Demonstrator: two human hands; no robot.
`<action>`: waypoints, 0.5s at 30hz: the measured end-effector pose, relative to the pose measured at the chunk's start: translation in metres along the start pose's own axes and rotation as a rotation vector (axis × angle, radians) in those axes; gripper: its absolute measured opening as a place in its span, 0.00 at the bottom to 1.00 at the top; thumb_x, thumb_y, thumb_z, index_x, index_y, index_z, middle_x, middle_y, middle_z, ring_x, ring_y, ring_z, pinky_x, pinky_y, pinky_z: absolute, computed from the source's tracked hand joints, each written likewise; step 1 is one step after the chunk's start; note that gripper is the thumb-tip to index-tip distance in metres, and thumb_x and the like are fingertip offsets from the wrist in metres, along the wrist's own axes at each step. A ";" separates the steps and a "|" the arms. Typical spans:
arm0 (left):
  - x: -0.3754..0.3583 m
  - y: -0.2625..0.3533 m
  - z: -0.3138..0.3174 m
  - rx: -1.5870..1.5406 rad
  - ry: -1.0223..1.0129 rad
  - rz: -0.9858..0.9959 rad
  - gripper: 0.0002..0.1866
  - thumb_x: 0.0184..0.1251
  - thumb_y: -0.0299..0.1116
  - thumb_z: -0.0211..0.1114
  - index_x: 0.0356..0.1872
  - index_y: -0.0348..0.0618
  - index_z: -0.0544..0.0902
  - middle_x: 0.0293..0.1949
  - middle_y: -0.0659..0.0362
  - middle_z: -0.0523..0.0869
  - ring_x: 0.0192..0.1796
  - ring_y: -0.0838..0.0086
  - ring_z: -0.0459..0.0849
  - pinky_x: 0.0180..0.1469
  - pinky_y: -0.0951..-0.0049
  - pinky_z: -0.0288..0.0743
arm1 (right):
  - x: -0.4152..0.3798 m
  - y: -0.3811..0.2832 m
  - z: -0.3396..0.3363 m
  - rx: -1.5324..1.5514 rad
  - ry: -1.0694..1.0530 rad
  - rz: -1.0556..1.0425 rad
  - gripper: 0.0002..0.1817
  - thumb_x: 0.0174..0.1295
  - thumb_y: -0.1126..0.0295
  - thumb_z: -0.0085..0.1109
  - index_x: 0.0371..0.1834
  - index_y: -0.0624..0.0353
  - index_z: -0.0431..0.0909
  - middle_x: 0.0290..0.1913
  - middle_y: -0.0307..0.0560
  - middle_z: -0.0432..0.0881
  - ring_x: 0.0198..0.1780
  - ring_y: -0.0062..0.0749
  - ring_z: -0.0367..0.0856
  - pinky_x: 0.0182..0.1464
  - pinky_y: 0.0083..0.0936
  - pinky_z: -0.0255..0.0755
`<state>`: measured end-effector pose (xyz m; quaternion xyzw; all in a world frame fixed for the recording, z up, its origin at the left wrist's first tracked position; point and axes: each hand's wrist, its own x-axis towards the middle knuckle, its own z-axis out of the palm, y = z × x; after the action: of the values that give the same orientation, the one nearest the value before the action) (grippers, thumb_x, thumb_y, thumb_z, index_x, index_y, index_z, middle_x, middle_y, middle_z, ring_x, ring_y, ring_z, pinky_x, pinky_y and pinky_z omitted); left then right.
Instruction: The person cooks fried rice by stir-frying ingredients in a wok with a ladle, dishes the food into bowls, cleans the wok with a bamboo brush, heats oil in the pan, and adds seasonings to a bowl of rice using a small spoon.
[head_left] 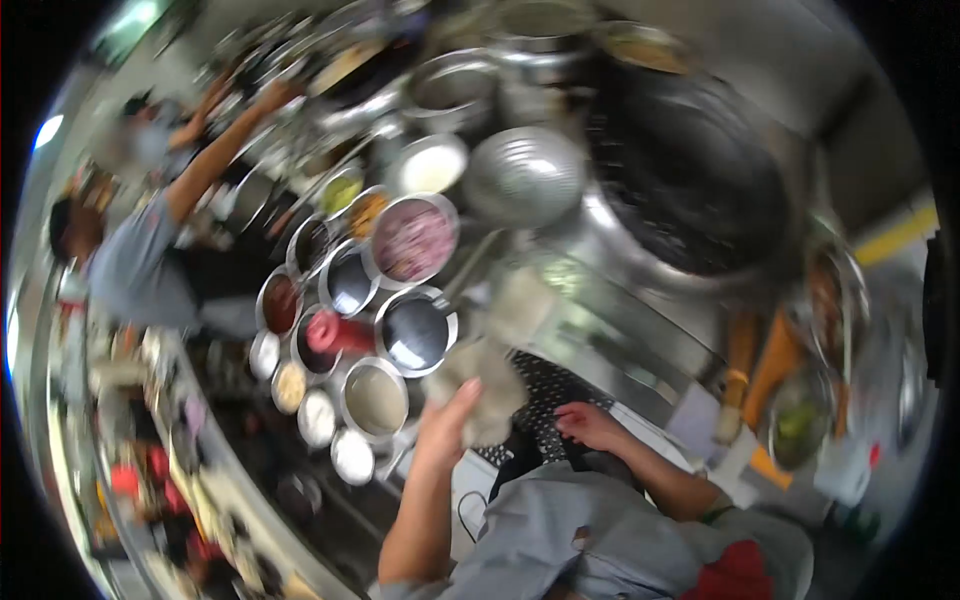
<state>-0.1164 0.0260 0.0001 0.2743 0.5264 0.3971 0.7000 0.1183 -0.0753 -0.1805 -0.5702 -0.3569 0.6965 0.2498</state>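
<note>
My left hand is raised in front of me and grips a crumpled grey cloth, just beside the nearest steel bowls. My right hand rests flat on a dark perforated mat at the edge of the steel counter, holding nothing. Both forearms come up from my grey shirt at the bottom of the view. Close to the cloth stand a steel bowl of dark liquid and a bowl of pale sauce. The picture is blurred by motion.
Several steel bowls of sauces and chopped ingredients crowd the counter, one holding purple onion. A big black wok sits at the upper right with a steel ladle bowl beside it. A person in a grey shirt reaches up at the left.
</note>
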 end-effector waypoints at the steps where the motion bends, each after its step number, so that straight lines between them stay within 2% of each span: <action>1: -0.013 -0.005 -0.005 -0.019 -0.020 0.002 0.26 0.69 0.35 0.67 0.64 0.35 0.71 0.55 0.53 0.82 0.55 0.67 0.83 0.57 0.65 0.78 | -0.024 -0.031 -0.001 0.000 0.029 -0.114 0.24 0.65 0.62 0.66 0.61 0.61 0.76 0.47 0.48 0.87 0.44 0.27 0.84 0.47 0.25 0.78; 2: -0.021 -0.007 -0.007 -0.041 -0.030 0.015 0.28 0.69 0.36 0.67 0.65 0.35 0.70 0.56 0.51 0.81 0.55 0.65 0.83 0.57 0.64 0.78 | -0.037 -0.049 -0.007 -0.015 0.048 -0.235 0.23 0.65 0.63 0.65 0.61 0.61 0.76 0.47 0.47 0.87 0.45 0.27 0.84 0.47 0.25 0.78; 5: -0.022 -0.031 -0.016 0.019 -0.091 -0.047 0.31 0.68 0.37 0.68 0.66 0.35 0.67 0.57 0.50 0.79 0.55 0.63 0.82 0.57 0.62 0.78 | -0.055 -0.059 -0.012 0.029 -0.046 0.007 0.19 0.66 0.65 0.64 0.58 0.61 0.78 0.46 0.47 0.87 0.45 0.25 0.85 0.48 0.26 0.79; 8: -0.023 -0.039 -0.001 -0.005 -0.244 -0.076 0.30 0.67 0.36 0.68 0.66 0.35 0.68 0.56 0.51 0.79 0.56 0.63 0.82 0.56 0.62 0.78 | -0.074 -0.062 -0.007 -0.209 0.126 -0.379 0.16 0.67 0.65 0.64 0.53 0.61 0.81 0.44 0.47 0.87 0.44 0.24 0.85 0.46 0.25 0.79; 9: -0.022 -0.043 0.002 -0.009 -0.287 -0.085 0.27 0.68 0.36 0.67 0.64 0.36 0.70 0.53 0.53 0.81 0.53 0.65 0.83 0.53 0.64 0.79 | -0.083 -0.084 -0.014 -0.114 0.189 -0.345 0.14 0.66 0.65 0.64 0.49 0.61 0.83 0.43 0.46 0.88 0.44 0.25 0.85 0.47 0.26 0.79; 10: -0.024 -0.046 0.004 0.011 -0.304 -0.110 0.26 0.69 0.36 0.66 0.63 0.35 0.70 0.53 0.52 0.81 0.53 0.64 0.83 0.53 0.63 0.79 | -0.093 -0.111 -0.026 -0.294 0.463 -0.499 0.13 0.66 0.64 0.63 0.47 0.61 0.82 0.44 0.47 0.87 0.44 0.32 0.86 0.48 0.28 0.79; 11: -0.024 -0.047 0.005 0.039 -0.315 -0.142 0.26 0.70 0.36 0.65 0.63 0.35 0.70 0.53 0.51 0.81 0.52 0.62 0.84 0.53 0.61 0.80 | -0.097 -0.137 -0.038 -0.330 0.812 -0.572 0.12 0.64 0.65 0.62 0.45 0.61 0.82 0.43 0.48 0.86 0.46 0.39 0.84 0.50 0.35 0.77; 13: -0.021 -0.053 0.010 0.085 -0.325 -0.148 0.23 0.71 0.36 0.64 0.61 0.36 0.71 0.51 0.51 0.82 0.51 0.62 0.84 0.51 0.61 0.80 | -0.096 -0.188 -0.080 -0.700 1.280 -0.814 0.15 0.62 0.62 0.63 0.47 0.59 0.82 0.41 0.49 0.85 0.48 0.44 0.81 0.55 0.38 0.72; 15: -0.022 -0.054 0.012 0.100 -0.350 -0.161 0.23 0.71 0.36 0.64 0.61 0.36 0.71 0.50 0.52 0.82 0.51 0.63 0.84 0.51 0.62 0.80 | -0.073 -0.214 -0.109 -0.858 1.430 -0.945 0.13 0.61 0.62 0.63 0.45 0.57 0.81 0.38 0.47 0.83 0.48 0.43 0.78 0.56 0.39 0.67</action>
<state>-0.0930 -0.0210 -0.0286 0.3308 0.4359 0.2594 0.7958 0.2281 0.0259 0.0216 -0.7004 -0.5380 -0.1792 0.4334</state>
